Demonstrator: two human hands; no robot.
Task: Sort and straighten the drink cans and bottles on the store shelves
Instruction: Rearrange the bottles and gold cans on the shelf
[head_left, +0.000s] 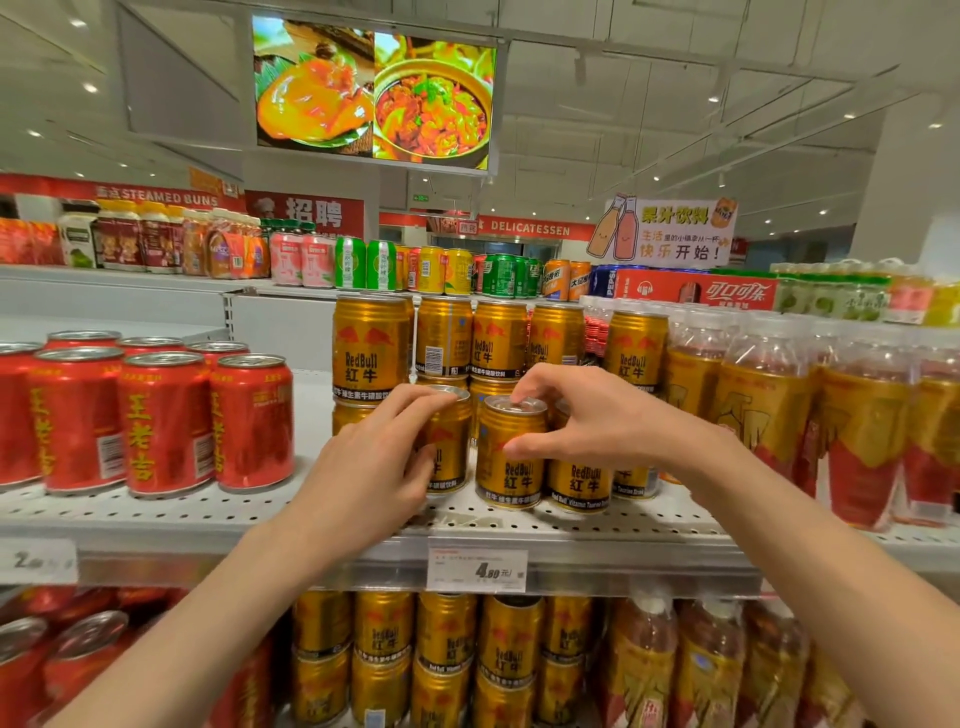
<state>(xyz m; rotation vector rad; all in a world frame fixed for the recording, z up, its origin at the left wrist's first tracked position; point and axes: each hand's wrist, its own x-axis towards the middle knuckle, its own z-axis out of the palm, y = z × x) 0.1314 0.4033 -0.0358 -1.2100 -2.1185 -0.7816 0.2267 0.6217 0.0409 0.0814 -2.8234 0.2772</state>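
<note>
Gold Red Bull cans stand stacked two high at the middle of the white perforated shelf (322, 512). My left hand (371, 467) wraps around a front gold can (451, 447), fingers over its rim. Right beside it stands another gold can (511, 457); my right hand (592, 421) grips it with fingertips on its lid and thumb on its side. Both cans are upright near the shelf's front edge. More gold cans (371, 348) are stacked behind and to the right.
Red herbal tea cans (166, 421) fill the shelf's left side, with a gap between them and the gold cans. Bottled tea drinks (862, 426) crowd the right. A price tag (477, 570) hangs on the shelf edge. A lower shelf holds more gold cans (447, 654).
</note>
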